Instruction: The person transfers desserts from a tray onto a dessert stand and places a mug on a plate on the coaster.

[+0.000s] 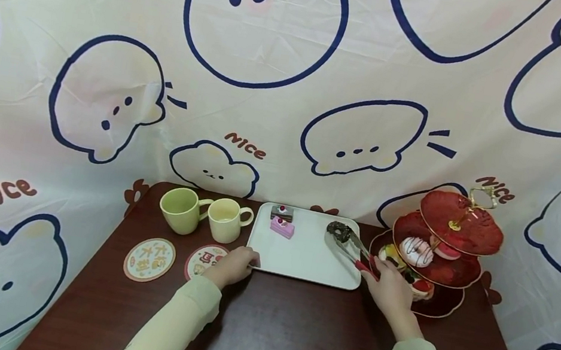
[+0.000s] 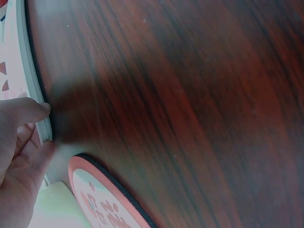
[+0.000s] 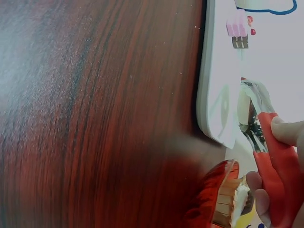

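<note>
A dark wood-grain table (image 1: 284, 333) bears two mugs (image 1: 180, 213), two coasters (image 1: 149, 260) (both round), a white tray (image 1: 306, 257), a tiered stand (image 1: 475, 237)

The tray (image 1: 295, 257) is white, the tong handles (image 3: 282, 154) red.

Soft, even light fills the head view, leaving a dull sheen on the dark tabletop (image 1: 284, 333) and a faint shadow beside the left sleeve (image 1: 173, 325). The left wrist view is dimmer; in the right wrist view, pale glare spreads at left and the white tray (image 3: 219, 80) looks washed out.
</note>
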The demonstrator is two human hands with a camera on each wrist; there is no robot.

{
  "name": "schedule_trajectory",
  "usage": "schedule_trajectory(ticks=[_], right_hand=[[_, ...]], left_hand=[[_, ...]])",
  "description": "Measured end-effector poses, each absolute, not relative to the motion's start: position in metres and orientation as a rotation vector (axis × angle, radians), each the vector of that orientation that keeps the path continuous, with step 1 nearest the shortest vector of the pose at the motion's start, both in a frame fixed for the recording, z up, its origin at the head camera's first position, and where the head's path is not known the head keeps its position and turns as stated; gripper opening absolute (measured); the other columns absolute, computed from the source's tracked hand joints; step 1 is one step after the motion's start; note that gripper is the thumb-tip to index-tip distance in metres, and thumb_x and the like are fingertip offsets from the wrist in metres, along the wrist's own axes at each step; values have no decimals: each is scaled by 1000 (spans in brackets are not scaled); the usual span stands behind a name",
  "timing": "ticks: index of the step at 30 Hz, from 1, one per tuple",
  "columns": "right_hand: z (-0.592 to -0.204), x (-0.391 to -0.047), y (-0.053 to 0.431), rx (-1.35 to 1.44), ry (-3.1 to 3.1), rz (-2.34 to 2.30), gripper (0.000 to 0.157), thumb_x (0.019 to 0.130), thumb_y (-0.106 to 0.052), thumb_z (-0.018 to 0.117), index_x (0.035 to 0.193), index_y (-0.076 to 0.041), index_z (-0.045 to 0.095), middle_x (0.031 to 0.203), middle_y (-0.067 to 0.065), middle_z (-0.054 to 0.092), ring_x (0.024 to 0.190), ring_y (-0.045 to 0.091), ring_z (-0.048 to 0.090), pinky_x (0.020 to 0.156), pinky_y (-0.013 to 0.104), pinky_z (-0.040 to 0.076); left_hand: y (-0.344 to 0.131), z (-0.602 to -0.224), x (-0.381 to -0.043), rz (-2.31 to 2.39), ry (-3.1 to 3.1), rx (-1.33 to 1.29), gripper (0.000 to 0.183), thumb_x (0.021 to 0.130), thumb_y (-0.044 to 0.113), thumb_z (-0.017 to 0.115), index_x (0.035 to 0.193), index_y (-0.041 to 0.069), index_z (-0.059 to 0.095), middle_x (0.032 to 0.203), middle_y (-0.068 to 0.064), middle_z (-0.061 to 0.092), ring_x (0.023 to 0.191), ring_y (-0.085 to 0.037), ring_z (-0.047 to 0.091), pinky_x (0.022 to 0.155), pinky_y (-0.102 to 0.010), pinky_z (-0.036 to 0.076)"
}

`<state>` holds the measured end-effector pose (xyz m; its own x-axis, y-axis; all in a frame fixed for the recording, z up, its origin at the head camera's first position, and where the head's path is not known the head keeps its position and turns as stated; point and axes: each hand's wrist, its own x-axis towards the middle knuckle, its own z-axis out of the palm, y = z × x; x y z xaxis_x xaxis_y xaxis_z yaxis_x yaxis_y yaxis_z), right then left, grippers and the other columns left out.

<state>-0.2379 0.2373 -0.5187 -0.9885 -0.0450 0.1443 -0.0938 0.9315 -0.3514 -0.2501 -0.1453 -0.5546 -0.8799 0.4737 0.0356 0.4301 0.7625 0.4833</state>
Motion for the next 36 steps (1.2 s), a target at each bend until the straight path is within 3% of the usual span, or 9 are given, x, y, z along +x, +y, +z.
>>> schedule_trajectory(ticks=[13,27,31,36], right_hand=[[-500,-217,243,130,-2948,574,57,94,-34,74,140,-2,61,135,26,60,114,44,62,76,60,53],[-474,-190,246,176,-2921,542,60,91,-33,78,142,-7,61,134,28,60,109,47,63,65,56,54],[-464,-182,248,199,-2879,531,59,89,-31,81,140,-8,64,130,26,64,101,46,66,59,52,53],[-452,-172,252,227,-2851,527,57,88,-31,81,136,-5,66,126,26,66,99,48,66,62,57,54]], left_hand=[[-145,-555,-249,733,2870,722,19,82,-13,64,88,4,70,88,-9,66,89,-27,63,83,-46,55],[-145,-560,-250,721,2905,765,19,82,-13,64,88,4,71,86,-8,66,87,-26,64,82,-44,55],[-146,-559,-251,750,2903,757,20,82,-13,65,88,5,71,86,-8,66,87,-27,64,81,-45,55],[-146,-558,-251,744,2898,748,20,83,-13,65,89,5,71,86,-8,66,88,-26,64,81,-44,55]])
